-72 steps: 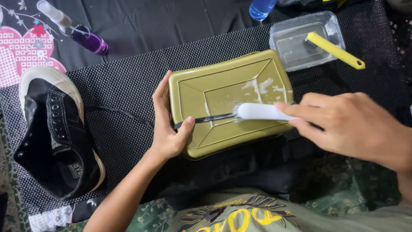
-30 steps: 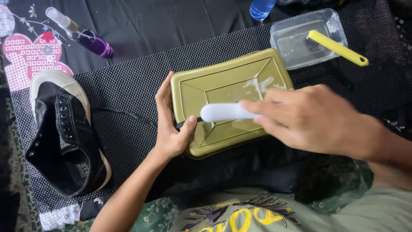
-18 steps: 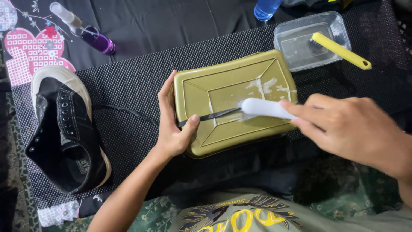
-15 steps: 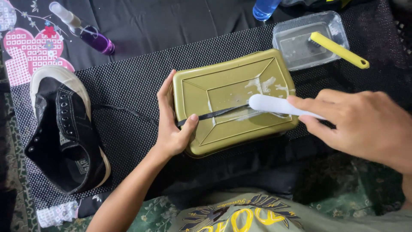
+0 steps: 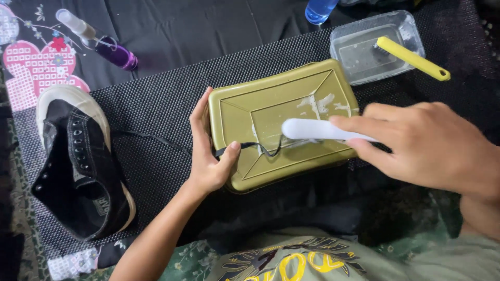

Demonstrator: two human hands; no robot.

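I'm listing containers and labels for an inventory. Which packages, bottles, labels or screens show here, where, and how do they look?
Spray bottle: top left, lying down, purple with clear nozzle.
Blue bottle: top edge, only its base shows.
Clear tub: top right, rectangular, yellow-handled brush across it.
Olive lid: centre, rectangular.
No screens; no readable label.

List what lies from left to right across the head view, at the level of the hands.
Black shoe → left hand pinning a black lace → olive-green upturned tray → white brush → right hand holding that brush.
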